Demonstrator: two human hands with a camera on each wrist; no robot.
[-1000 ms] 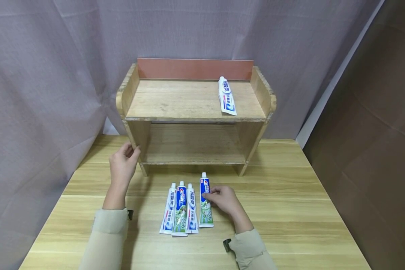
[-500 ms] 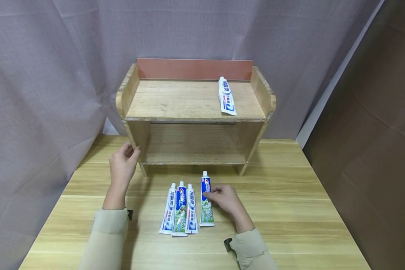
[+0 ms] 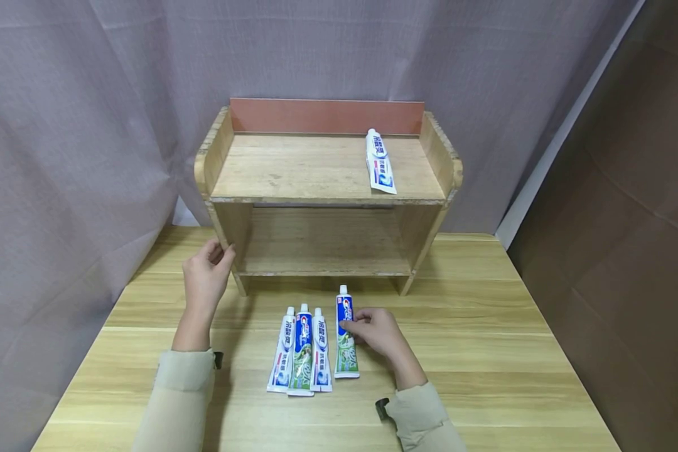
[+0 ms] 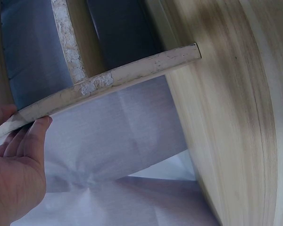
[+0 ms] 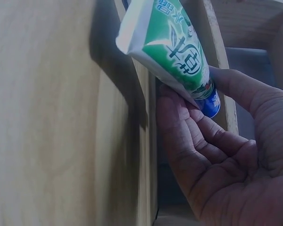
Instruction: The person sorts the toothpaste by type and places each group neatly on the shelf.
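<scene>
My right hand (image 3: 377,329) pinches a blue and green toothpaste tube (image 3: 346,336) between thumb and fingers, cap pointing toward the shelf. In the right wrist view, the tube's green end (image 5: 179,52) is tilted off the table and casts a shadow on it. My left hand (image 3: 205,276) grips the front edge of the left side panel of a small wooden shelf (image 3: 328,273); in the left wrist view, thumb and fingers lie on either side of that panel (image 4: 132,70). Left of the held tube lie a white tube (image 3: 321,355), a blue-green tube (image 3: 302,351) and another white tube (image 3: 283,351).
A white toothpaste tube (image 3: 380,163) lies on the shelf's upper board, right of the middle. Behind the shelf hangs a grey curtain (image 3: 328,50). A brown curtain (image 3: 616,251) borders the wooden table (image 3: 486,351) on the right.
My right hand and the pinched toothpaste tube have shifted slightly away from me, toward the shelf. The left hand stays on the panel, and the other tubes have not moved.
</scene>
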